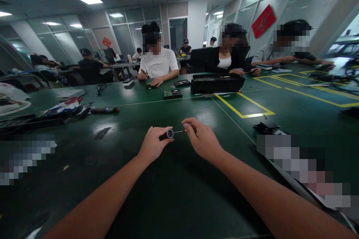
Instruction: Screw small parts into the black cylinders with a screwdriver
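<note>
Over the green table my left hand [152,142] is closed round a short black cylinder with a silver-rimmed round end [169,133]; its exact kind is unclear. My right hand [204,139] pinches a screwdriver [178,132], its reddish handle partly covered by the fingers. The thin metal shaft points left and reaches the cylinder near its round end; whether the tip touches is too small to tell.
Tools and cables [63,107] lie at the left, beside a dark tube-shaped tool [104,110]. Across the table are a circuit board [172,93], a long black case [217,83] and co-workers handling parts. Yellow tape [258,114] marks the tabletop. Black parts [269,127] sit at the right.
</note>
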`<action>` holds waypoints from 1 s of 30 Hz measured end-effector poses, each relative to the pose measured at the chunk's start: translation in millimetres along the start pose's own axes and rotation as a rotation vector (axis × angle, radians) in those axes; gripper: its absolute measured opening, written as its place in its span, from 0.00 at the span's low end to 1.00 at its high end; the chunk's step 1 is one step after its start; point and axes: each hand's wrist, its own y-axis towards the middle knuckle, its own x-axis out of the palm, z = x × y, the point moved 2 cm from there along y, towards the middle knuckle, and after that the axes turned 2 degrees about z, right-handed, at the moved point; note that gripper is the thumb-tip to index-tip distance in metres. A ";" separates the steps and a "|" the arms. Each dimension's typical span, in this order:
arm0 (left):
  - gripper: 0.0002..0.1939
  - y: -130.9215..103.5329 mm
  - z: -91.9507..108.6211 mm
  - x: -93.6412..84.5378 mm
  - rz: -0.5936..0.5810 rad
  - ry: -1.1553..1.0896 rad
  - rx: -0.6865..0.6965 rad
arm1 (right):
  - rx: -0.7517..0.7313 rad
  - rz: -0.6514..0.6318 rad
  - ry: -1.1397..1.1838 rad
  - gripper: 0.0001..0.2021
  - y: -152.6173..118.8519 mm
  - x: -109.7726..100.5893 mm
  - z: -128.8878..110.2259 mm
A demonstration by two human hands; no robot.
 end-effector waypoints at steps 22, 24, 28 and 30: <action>0.18 -0.4 5.7 -1.5 -0.058 0.022 0.006 | 0.006 -0.047 -0.020 0.13 2.2 -2.6 3.2; 0.19 -0.4 4.7 -1.8 -0.046 0.027 0.000 | -0.017 -0.053 -0.010 0.13 1.0 -3.3 2.1; 0.19 -0.8 3.8 -1.1 -0.050 0.023 -0.003 | -0.023 -0.061 0.012 0.12 1.4 -4.7 0.9; 0.19 -1.1 5.1 -0.5 -0.063 0.016 -0.010 | -0.009 -0.047 0.018 0.11 2.9 -4.8 1.6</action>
